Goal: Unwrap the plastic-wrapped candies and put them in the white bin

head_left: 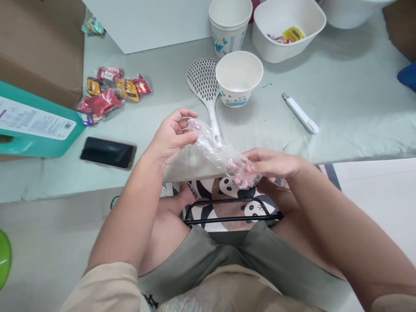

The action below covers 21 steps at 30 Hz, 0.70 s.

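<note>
Between my two hands stretches a crumpled sheet of clear plastic wrap [216, 149], over the front edge of the table. My left hand [175, 134] pinches its upper left end between thumb and fingers. At the lower right end, my right hand [266, 164] grips the wrap, and its fingertips show through the film. Just beyond lies a white skimmer [203, 80] with a perforated head, its handle partly behind the wrap. A white paper bowl [238, 82] with blue print stands beside the skimmer's head, apart from my hands.
Left on the table are a phone [108, 152], wrapped snacks [107, 102] and a teal jug [35, 121]. Stacked paper cups [229, 28] and a white bin [276, 47] with packets stand behind. A white utility knife [300, 113] lies to the right.
</note>
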### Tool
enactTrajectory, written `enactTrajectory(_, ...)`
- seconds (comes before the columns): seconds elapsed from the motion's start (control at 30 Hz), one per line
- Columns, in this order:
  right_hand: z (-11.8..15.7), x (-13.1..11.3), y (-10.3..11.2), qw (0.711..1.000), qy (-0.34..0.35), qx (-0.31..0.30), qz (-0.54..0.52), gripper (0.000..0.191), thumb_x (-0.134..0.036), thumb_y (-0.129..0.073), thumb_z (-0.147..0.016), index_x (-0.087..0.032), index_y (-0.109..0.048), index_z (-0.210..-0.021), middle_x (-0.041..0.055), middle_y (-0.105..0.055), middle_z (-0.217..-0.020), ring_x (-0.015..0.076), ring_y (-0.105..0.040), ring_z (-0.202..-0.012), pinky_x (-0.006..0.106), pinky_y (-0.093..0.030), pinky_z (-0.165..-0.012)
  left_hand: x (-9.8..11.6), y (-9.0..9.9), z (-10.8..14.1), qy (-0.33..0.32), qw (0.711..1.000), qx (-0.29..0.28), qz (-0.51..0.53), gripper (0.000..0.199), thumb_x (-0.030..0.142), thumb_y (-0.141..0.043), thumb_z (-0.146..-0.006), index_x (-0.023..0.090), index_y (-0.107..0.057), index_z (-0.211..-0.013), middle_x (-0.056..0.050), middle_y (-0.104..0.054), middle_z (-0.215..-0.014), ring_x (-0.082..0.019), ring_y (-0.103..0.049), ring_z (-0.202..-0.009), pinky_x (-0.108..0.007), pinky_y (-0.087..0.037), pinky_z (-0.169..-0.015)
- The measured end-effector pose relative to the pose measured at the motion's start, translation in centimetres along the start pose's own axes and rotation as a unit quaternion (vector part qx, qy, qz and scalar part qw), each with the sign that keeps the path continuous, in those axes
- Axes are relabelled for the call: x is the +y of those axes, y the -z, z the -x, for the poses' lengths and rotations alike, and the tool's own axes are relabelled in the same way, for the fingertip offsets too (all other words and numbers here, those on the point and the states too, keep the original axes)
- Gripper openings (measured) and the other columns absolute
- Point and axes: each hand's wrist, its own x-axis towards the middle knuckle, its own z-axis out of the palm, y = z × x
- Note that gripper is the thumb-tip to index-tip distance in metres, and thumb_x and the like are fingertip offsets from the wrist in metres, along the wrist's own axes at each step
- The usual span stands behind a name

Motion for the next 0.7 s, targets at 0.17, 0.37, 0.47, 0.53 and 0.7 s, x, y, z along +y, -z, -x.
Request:
enactTrajectory(0.17, -0.9, 0.7, -0.6, 0.996, -0.052, -0.057, 0.046, 0.037, -0.049, -0.078, -0.09, -0.014, -0.08, -0.102, 0.0061, -0.081, -0.093, 0.0093, -0.072, -0.076, 0.019, -0.056, -0.069, -1.1, 0.9, -0.8, -0.033, 0.993, 0.04, -0.104, 0.052, 0.011, -0.075, -0.067, 0.021, -0.063, -0.116, 0.0, -0.068, -0.091, -0.009, -0.06, -0.068, -0.023, -0.052, -0.065)
enactTrajectory(0.37, -1.0, 1.3, -1.1, 0.998, 0.026, -0.05, -0.007, 0.039, -0.052, -0.078, -0.09, -0.016, -0.082, -0.105, 0.0028, -0.078, -0.087, 0.0078, -0.072, -0.073, 0.018, -0.054, -0.067, -1.3, 1.2, 0.2, -0.262, 0.906, -0.001, -0.331, 0.052, 0.026, -0.072, -0.08, 0.027, -0.062, -0.13, -0.009, -0.059, -0.153, -0.033, -0.052, -0.146, -0.054, -0.042, -0.121)
enactTrajectory(0.47, -1.0, 1.6, -1.4, 0.989, 0.116, -0.07, -0.054, 0.039, -0.053, -0.075, -0.093, -0.016, -0.081, -0.104, 0.001, -0.073, -0.079, 0.0081, -0.07, -0.065, 0.019, -0.051, -0.059, -0.1, -0.8, 2.0, -0.279, 0.851, -0.156, -0.416, 0.053, 0.026, -0.067, -0.084, 0.028, -0.062, -0.137, -0.007, -0.062, -0.154, -0.034, -0.033, -0.162, -0.06, -0.023, -0.132)
enactTrajectory(0.53, -0.9, 1.8, -1.6, 0.976, 0.175, -0.092, -0.089, 0.039, -0.054, -0.071, -0.096, -0.017, -0.08, -0.104, -0.0006, -0.069, -0.072, 0.0087, -0.066, -0.059, 0.02, -0.048, -0.055, 0.2, -2.2, 2.8, -0.236, 0.831, -0.195, -0.464, 0.057, 0.028, -0.07, -0.084, 0.025, -0.061, -0.14, -0.009, -0.066, -0.149, -0.035, -0.037, -0.16, -0.063, -0.021, -0.133)
enactTrajectory(0.7, -0.1, 1.3, -1.5, 0.962, 0.201, -0.074, -0.172, 0.036, -0.054, -0.064, -0.096, -0.023, -0.074, -0.112, -0.0038, -0.058, -0.065, 0.0092, -0.052, -0.048, 0.023, -0.041, -0.049, -0.2, -3.8, 3.2, -0.174, 0.871, -0.206, -0.411, 0.03, 0.021, -0.058, -0.093, 0.019, -0.071, -0.12, -0.005, -0.082, -0.108, -0.021, -0.077, -0.104, -0.042, -0.054, -0.109)
